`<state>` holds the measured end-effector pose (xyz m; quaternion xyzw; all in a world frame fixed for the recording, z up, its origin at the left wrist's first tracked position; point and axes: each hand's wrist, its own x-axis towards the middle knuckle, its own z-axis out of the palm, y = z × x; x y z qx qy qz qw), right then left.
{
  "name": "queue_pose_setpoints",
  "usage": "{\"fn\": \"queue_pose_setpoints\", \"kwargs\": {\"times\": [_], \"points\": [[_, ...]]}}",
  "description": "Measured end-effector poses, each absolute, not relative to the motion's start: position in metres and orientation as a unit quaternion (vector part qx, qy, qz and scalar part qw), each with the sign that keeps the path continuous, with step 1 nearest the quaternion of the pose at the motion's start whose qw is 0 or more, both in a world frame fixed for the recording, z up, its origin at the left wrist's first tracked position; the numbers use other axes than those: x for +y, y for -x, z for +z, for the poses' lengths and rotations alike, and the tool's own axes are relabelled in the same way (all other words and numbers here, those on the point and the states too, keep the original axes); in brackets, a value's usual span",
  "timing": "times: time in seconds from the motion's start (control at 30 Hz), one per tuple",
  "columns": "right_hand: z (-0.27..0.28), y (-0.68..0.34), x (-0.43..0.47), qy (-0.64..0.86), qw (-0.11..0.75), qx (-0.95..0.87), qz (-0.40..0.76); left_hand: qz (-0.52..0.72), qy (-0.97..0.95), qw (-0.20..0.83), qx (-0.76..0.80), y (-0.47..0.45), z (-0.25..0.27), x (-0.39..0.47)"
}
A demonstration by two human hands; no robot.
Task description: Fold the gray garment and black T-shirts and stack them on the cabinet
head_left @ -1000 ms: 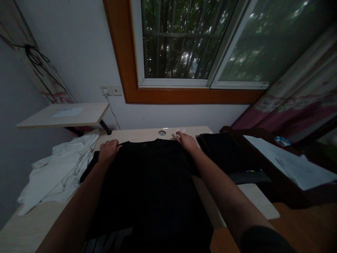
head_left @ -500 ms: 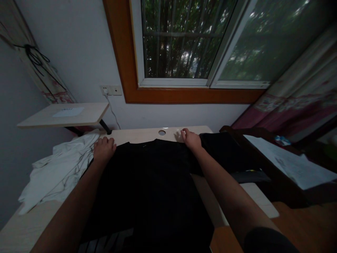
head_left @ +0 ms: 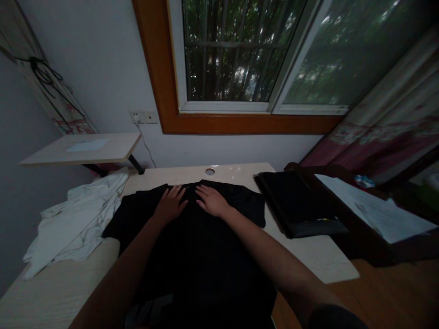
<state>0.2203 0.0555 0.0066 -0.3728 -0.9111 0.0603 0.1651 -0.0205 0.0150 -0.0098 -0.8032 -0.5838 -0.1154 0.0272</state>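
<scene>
A black T-shirt [head_left: 202, 246] lies spread on the light wooden desk, collar toward the wall and both short sleeves out to the sides. My left hand [head_left: 170, 204] rests flat on it just left of the collar, fingers stretched out. Right of the collar, my right hand [head_left: 211, 201] also lies flat with its fingers apart. Neither hand grips the cloth. The shirt's lower part runs down past the near edge of the view, partly covered by my forearms.
Crumpled white cloth [head_left: 75, 219] lies at the left, below a raised shelf [head_left: 116, 148]. Folded black clothing [head_left: 298, 196] sits at the right of the desk [head_left: 315, 260]. Farther right, dark furniture carries a large paper sheet [head_left: 370, 210]. A window [head_left: 236, 59] is above the desk.
Both hands have moved inward from the shirt's shoulders to beside the collar. Their curled fingers have opened flat on the cloth, and the sleeves now lie in view.
</scene>
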Motion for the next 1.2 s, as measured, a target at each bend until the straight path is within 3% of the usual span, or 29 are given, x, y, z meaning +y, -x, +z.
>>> {"fn": "queue_pose_setpoints", "kwargs": {"times": [0.47,0.93,1.2], "points": [[0.000,-0.297,0.055,0.461,0.178,-0.867,0.056,-0.093,0.803,0.025,-0.587,0.057,-0.008,0.025],[-0.007,-0.389,0.070,0.502,0.093,-0.860,0.020,-0.176,0.793,0.070,-0.579,0.042,0.011,0.006],[0.007,-0.390,0.080,0.518,0.087,-0.851,0.003,-0.128,0.782,0.029,-0.609,0.033,-0.008,-0.010]]}}
